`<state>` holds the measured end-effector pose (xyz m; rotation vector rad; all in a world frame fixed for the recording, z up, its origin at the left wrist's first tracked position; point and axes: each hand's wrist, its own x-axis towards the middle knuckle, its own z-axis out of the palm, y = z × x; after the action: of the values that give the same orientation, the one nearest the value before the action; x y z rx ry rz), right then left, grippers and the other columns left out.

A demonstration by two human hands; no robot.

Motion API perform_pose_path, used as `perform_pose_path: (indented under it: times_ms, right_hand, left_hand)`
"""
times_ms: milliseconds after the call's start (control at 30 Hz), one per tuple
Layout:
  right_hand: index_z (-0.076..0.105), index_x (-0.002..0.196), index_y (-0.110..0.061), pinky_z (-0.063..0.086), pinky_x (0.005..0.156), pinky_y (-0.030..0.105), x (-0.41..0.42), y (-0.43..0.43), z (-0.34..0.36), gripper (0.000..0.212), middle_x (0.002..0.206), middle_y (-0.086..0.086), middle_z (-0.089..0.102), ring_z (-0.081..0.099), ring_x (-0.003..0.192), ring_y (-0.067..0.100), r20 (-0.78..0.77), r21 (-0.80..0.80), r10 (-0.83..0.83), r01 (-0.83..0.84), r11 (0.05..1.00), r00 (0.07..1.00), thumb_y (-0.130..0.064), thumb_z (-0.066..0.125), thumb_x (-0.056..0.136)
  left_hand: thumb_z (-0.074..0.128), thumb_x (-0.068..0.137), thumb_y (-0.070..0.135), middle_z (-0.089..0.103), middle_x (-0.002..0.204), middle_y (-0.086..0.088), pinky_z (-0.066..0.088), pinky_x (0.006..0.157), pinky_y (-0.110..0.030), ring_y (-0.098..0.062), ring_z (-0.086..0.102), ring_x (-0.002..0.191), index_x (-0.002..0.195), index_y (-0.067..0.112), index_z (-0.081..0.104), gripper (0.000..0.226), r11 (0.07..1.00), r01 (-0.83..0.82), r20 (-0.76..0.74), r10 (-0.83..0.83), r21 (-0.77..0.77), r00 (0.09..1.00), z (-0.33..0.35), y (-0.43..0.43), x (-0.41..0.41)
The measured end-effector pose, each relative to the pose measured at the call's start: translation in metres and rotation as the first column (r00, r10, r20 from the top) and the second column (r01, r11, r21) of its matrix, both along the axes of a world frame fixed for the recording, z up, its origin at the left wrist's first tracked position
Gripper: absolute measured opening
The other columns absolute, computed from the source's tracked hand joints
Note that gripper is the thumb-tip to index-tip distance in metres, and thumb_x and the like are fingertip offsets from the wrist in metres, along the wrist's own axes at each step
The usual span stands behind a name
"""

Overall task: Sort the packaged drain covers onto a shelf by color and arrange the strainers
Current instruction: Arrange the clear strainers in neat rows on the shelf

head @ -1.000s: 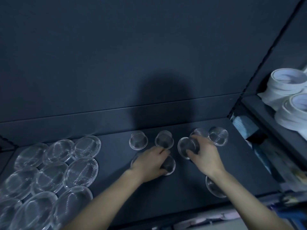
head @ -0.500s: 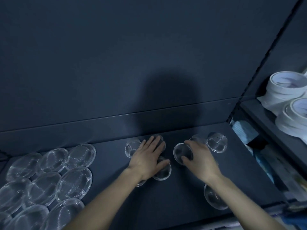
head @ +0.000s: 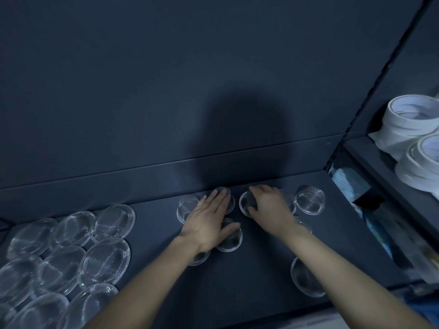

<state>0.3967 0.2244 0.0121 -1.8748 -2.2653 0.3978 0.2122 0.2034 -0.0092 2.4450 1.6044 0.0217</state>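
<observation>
Head view looks down on a dark shelf [head: 249, 293]. The small strainers [head: 310, 201] sit in a loose row near its back wall, and the big strainers [head: 104, 260] lie overlapped at the left, which keeps the two sizes apart.

The left hand [head: 209, 222] lies flat, its grip fully open, fingers straight across two or three small ones, probably to steady them or slide them into line together. The right hand [head: 270, 210] has its grip curled round one strainer [head: 245, 205], thumb below and fingers over the rim. That tips it up, likely for setting into the gap in the row.

See-through pieces on a dark shelf in dim light are hard to count. One is part hidden under the left wrist, another under the right forearm. No drain covers can be told by colour. Tape rolls [head: 413, 119] on the next shelf are cut by the frame, and the blue packs [head: 344, 184] below them are blurred.
</observation>
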Motion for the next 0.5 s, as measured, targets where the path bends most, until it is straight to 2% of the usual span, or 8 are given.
perform_pose_path:
  times_ms: [167, 300, 433, 500]
  right_hand:
    - [0.053, 0.123, -0.008, 0.037, 0.096, 0.033, -0.004, 0.01, -0.002, 0.038, 0.127, 0.012, 0.053, 0.048, 0.111, 0.032, 0.017, -0.036, -0.007, 0.007, 0.999, 1.0, -0.021, 0.053, 0.087]
    - [0.054, 0.122, -0.003, 0.04, 0.098, 0.035, 0.004, 0.007, 0.003, 0.037, 0.128, 0.016, 0.052, 0.048, 0.117, 0.033, -0.046, 0.003, 0.028, -0.028, 1.0, 0.999, -0.02, 0.057, 0.088]
    - [0.059, 0.113, -0.004, 0.043, 0.096, 0.035, 0.04, 0.006, 0.01, 0.03, 0.124, 0.014, 0.054, 0.049, 0.117, 0.033, -0.065, 0.028, -0.065, 0.067, 0.997, 0.996, -0.018, 0.057, 0.087]
    - [0.06, 0.113, -0.005, 0.043, 0.097, 0.035, 0.059, 0.003, 0.011, 0.03, 0.121, 0.013, 0.055, 0.05, 0.116, 0.032, -0.039, 0.007, -0.068, 0.068, 0.998, 0.997, -0.019, 0.057, 0.087]
  left_hand:
    - [0.028, 0.093, 0.062, -0.007, 0.159, 0.005, -0.007, 0.119, -0.03, -0.01, -0.012, 0.145, 0.151, 0.018, -0.003, 0.079, 1.0, -0.006, -0.005, 0.006, -0.015, 1.0, 0.003, -0.002, 0.002]
    - [0.026, 0.093, 0.061, -0.007, 0.16, 0.003, -0.008, 0.119, -0.033, -0.012, -0.012, 0.145, 0.151, 0.017, 0.0, 0.078, 1.0, 0.019, -0.024, -0.019, 0.019, 1.0, 0.007, -0.005, 0.003]
    - [0.032, 0.097, 0.05, 0.002, 0.16, -0.001, -0.008, 0.117, -0.025, -0.013, -0.005, 0.147, 0.149, 0.014, 0.02, 0.064, 0.991, 0.114, 0.028, -0.116, 0.062, 0.993, 0.014, -0.014, 0.015]
    - [0.04, 0.098, 0.04, 0.016, 0.158, -0.006, 0.004, 0.12, -0.03, -0.018, 0.006, 0.147, 0.143, 0.01, 0.035, 0.054, 0.981, 0.174, 0.098, -0.182, 0.088, 0.978, 0.015, -0.018, 0.027]
